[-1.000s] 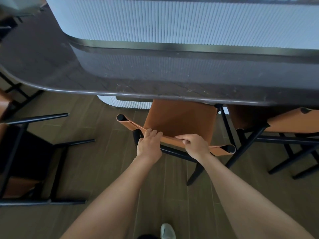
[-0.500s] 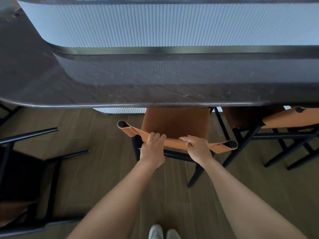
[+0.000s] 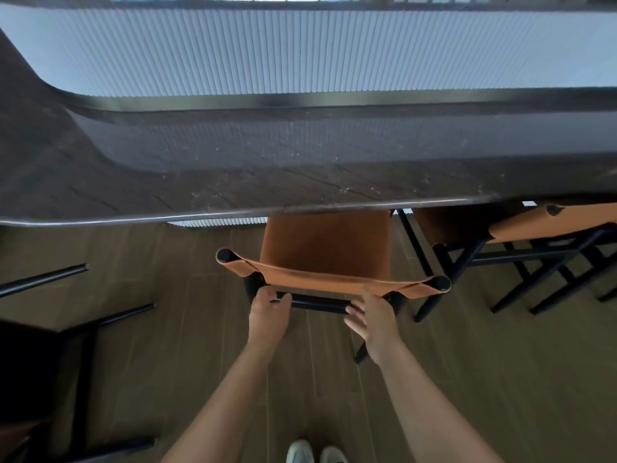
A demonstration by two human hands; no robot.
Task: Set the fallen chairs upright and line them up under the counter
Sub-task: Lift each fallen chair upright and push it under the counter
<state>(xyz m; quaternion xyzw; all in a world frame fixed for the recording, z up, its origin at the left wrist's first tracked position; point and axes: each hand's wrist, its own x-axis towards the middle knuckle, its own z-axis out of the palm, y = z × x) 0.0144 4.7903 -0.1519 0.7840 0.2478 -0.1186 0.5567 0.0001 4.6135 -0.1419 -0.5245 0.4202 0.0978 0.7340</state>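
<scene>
Tucking step in hand: chair [image 3: 327, 248] stands upright just ahead of the fingers, seat partly under the desk [image 3: 200, 182]. Left hand [image 3: 268, 315] curls round the black rail [image 3: 317, 302] below the backrest; right hand [image 3: 375, 320] lies flat, fingers [image 3: 354, 310] straight against that rail. Right of them, a second chair [image 3: 467, 225] is tucked in. Next move, judged: let go and right the fallen chair [image 3: 76, 362], on the floor to their left.
</scene>
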